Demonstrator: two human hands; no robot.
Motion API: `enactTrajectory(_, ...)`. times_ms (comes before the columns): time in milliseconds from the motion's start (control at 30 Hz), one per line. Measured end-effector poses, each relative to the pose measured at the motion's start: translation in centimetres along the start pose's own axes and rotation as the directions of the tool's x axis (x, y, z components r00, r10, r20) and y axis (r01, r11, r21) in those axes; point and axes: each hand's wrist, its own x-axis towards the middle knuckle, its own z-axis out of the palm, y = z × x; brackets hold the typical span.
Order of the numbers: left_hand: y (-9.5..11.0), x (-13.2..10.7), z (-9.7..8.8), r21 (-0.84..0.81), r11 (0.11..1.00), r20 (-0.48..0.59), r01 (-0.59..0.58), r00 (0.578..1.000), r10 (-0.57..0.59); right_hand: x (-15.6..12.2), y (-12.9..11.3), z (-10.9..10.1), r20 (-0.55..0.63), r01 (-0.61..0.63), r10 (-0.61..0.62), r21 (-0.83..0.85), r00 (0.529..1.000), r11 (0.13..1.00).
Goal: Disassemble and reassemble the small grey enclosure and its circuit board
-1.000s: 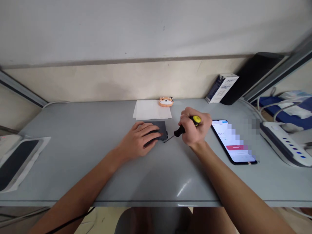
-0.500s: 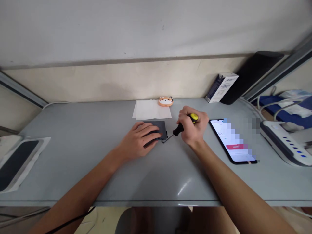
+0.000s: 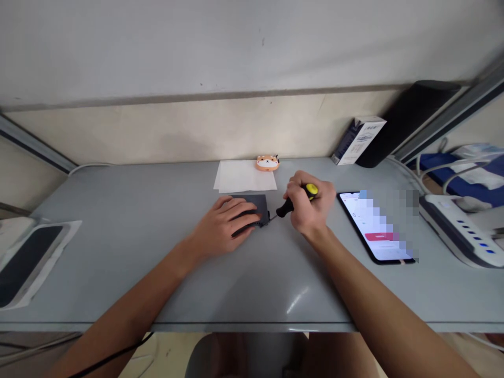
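Your spread left hand [image 3: 227, 224] likely steadied the dark box [image 3: 256, 203] against the screwdriver [image 3: 284, 208] your right hand [image 3: 312, 206] gripped; tip contact was unclear.

Personal desk space, apparently domestic; whether home or dormitory cannot be told. A grey surface [image 3: 118, 210] is set against a pale wall [image 3: 157, 131], with metal frame bars [image 3: 35, 144] at both ends. Everyday belongings indicate private use: a phone [image 3: 364, 215] with its screen lit, a small orange case [image 3: 267, 163] bearing an animal face, white paper [image 3: 244, 181], and a printed carton [image 3: 358, 142] beside a black cylindrical object [image 3: 409, 121]. At right, a white power strip [image 3: 452, 223] shows blue-marked slots; at lower left, loose cables [image 3: 47, 344] run beneath the surface.
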Motion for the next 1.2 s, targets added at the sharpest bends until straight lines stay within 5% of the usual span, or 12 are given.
enactTrajectory(733,0.3,0.5,-0.5,-0.042,0.998,0.005,-0.041,0.999,0.041,0.6,0.4,-0.3,-0.025,-0.069,0.068,-0.026,0.997,0.997)
enactTrajectory(1000,0.6,0.2,-0.1,-0.097,0.995,0.102,0.034,0.994,-0.024,0.7,0.9,0.1,-0.132,-0.115,0.133,0.133,0.982,0.984)
enactTrajectory(1200,0.5,0.0,0.5,-0.133,0.991,-0.009,0.004,1.0,-0.005,0.7,1.7,0.5,-0.19,-0.128,0.179,0.254,0.965,0.959)
